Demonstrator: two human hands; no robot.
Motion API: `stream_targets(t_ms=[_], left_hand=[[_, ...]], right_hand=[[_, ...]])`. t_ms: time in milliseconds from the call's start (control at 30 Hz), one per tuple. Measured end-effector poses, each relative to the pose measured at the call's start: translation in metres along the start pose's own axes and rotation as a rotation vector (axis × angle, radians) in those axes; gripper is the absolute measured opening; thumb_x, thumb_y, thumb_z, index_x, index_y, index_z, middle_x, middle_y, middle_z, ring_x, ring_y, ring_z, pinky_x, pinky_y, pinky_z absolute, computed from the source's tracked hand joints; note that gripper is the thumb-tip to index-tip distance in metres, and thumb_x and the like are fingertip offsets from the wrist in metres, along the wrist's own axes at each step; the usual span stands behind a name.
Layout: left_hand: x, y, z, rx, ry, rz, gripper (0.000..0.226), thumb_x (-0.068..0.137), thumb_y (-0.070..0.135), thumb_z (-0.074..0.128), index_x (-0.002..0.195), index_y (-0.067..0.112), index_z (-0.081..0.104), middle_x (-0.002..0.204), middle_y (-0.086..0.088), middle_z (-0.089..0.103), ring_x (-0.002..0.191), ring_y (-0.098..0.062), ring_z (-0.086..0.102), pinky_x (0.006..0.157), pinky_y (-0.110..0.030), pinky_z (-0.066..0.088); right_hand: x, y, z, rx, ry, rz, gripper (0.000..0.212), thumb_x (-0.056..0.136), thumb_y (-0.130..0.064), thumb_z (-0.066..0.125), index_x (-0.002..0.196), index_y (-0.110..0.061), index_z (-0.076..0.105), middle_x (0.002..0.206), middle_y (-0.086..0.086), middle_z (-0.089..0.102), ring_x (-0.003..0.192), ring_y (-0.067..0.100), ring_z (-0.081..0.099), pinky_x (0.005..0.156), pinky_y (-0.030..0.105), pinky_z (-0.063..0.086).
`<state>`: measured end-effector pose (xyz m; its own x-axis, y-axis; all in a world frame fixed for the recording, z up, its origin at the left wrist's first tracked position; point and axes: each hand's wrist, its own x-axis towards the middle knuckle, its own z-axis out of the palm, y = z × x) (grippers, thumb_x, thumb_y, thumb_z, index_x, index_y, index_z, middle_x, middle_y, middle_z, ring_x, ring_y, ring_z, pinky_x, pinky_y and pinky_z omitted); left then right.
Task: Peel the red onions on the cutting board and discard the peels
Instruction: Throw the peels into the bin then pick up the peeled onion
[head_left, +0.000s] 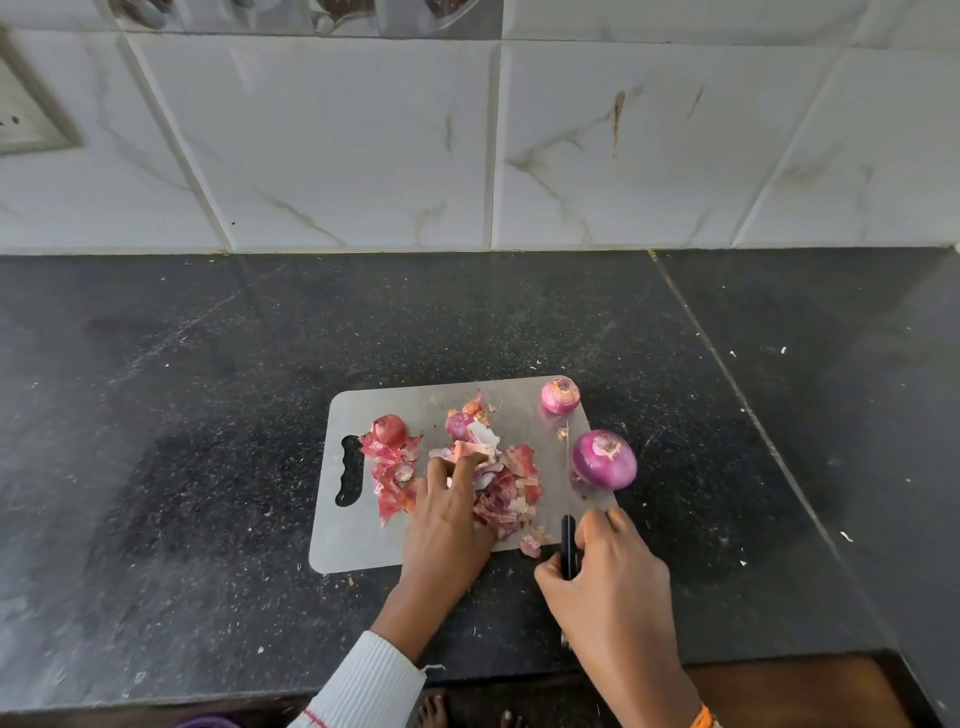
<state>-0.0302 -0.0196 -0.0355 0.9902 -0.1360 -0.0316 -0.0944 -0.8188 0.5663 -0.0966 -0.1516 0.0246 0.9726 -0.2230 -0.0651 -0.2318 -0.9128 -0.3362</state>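
Observation:
A steel cutting board (358, 540) lies on the black counter. A heap of red onion peels (506, 493) covers its middle, with more peels (389, 467) near the handle slot. My left hand (449, 514) rests on the heap, its fingers curled into the peels. A large peeled onion (605, 460) sits at the board's right edge and a small one (560, 396) at the far right corner. My right hand (608, 577) grips the black handle of a knife (568, 540), whose blade points away along the board's right side.
The black granite counter (208, 415) stretches to both sides, with small scraps scattered on it. A tiled wall (467, 145) rises behind it, with a socket plate (26, 114) at the far left. Bare toes (434, 712) show below the counter's front edge.

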Motion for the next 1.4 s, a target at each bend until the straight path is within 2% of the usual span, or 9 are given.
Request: stream_targets(t_ms=[267, 433, 567, 833, 900, 1000, 1100, 1267, 1400], left_hand=[[-0.003, 0.0, 0.002, -0.04, 0.008, 0.017, 0.068, 0.075, 0.006, 0.061, 0.135, 0.02, 0.032, 0.119, -0.004, 0.036, 0.111, -0.023, 0.042, 0.089, -0.032, 0.042], [-0.003, -0.002, -0.006, -0.104, 0.04, 0.052, 0.069, 0.072, 0.001, 0.064, 0.133, 0.02, 0.037, 0.114, -0.001, 0.037, 0.101, -0.023, 0.048, 0.078, -0.024, 0.038], [0.001, -0.006, -0.02, -0.137, 0.132, 0.077, 0.067, 0.069, -0.001, 0.071, 0.128, 0.018, 0.046, 0.11, 0.0, 0.041, 0.09, -0.02, 0.051, 0.078, -0.026, 0.042], [-0.007, -0.015, -0.025, -0.193, 0.098, 0.058, 0.066, 0.07, -0.005, 0.063, 0.128, 0.021, 0.045, 0.115, 0.001, 0.042, 0.085, -0.021, 0.052, 0.077, -0.027, 0.042], [-0.009, -0.016, -0.029, -0.222, 0.093, 0.092, 0.066, 0.07, -0.002, 0.067, 0.128, 0.021, 0.046, 0.114, 0.003, 0.04, 0.089, -0.02, 0.053, 0.081, -0.029, 0.047], [-0.011, -0.019, -0.039, -0.259, 0.11, 0.086, 0.068, 0.071, -0.003, 0.069, 0.129, 0.021, 0.044, 0.116, 0.005, 0.039, 0.094, -0.013, 0.049, 0.078, -0.012, 0.04], [-0.011, -0.027, -0.053, -0.248, 0.146, 0.065, 0.076, 0.066, 0.002, 0.077, 0.131, 0.023, 0.042, 0.128, 0.003, 0.038, 0.108, -0.015, 0.047, 0.091, -0.024, 0.042], [-0.009, -0.036, -0.075, 0.006, 0.07, -0.02, 0.096, 0.065, 0.018, 0.08, 0.141, 0.029, 0.022, 0.129, -0.003, 0.032, 0.114, -0.025, 0.036, 0.101, -0.033, 0.031], [0.01, -0.036, -0.089, 0.231, -0.226, -0.015, 0.127, 0.061, 0.03, 0.085, 0.147, 0.026, -0.008, 0.152, -0.005, 0.005, 0.137, -0.032, 0.012, 0.114, -0.042, 0.015]], right_hand=[[0.011, -0.004, 0.01, 0.038, -0.008, 0.04, 0.04, 0.086, -0.041, 0.06, 0.115, -0.016, 0.05, 0.116, -0.001, 0.051, 0.099, 0.015, 0.059, 0.077, 0.023, 0.047], [0.013, -0.007, 0.016, 0.013, -0.008, -0.024, 0.027, 0.09, -0.038, 0.055, 0.107, -0.017, 0.05, 0.118, 0.0, 0.05, 0.1, 0.015, 0.06, 0.072, 0.019, 0.042], [0.012, -0.014, 0.028, 0.011, -0.022, -0.105, 0.025, 0.091, -0.028, 0.055, 0.114, -0.017, 0.051, 0.115, 0.0, 0.051, 0.099, 0.013, 0.06, 0.074, 0.018, 0.044], [0.029, -0.031, 0.043, 0.057, 0.037, -0.239, 0.027, 0.088, -0.029, 0.06, 0.11, -0.016, 0.054, 0.111, 0.001, 0.055, 0.098, 0.015, 0.058, 0.077, 0.021, 0.044], [0.031, -0.03, 0.042, 0.036, 0.061, -0.245, 0.026, 0.086, -0.028, 0.062, 0.107, -0.015, 0.054, 0.108, 0.001, 0.055, 0.095, 0.016, 0.058, 0.073, 0.021, 0.042], [0.038, -0.021, 0.04, -0.009, 0.133, -0.207, 0.015, 0.082, -0.018, 0.066, 0.093, -0.012, 0.056, 0.096, 0.004, 0.057, 0.082, 0.019, 0.06, 0.063, 0.025, 0.041], [0.048, -0.016, 0.038, -0.03, 0.132, -0.165, 0.008, 0.087, -0.019, 0.06, 0.091, -0.013, 0.058, 0.097, 0.005, 0.057, 0.082, 0.02, 0.059, 0.065, 0.027, 0.045], [0.058, -0.029, 0.019, -0.234, 0.048, -0.232, 0.036, 0.091, -0.035, 0.054, 0.12, -0.014, 0.047, 0.124, 0.005, 0.051, 0.109, 0.02, 0.05, 0.085, 0.029, 0.046], [0.086, -0.058, 0.008, -0.202, -0.206, -0.481, 0.095, 0.073, -0.049, 0.07, 0.144, -0.014, 0.017, 0.147, 0.01, 0.028, 0.129, 0.029, 0.034, 0.105, 0.037, 0.032]])
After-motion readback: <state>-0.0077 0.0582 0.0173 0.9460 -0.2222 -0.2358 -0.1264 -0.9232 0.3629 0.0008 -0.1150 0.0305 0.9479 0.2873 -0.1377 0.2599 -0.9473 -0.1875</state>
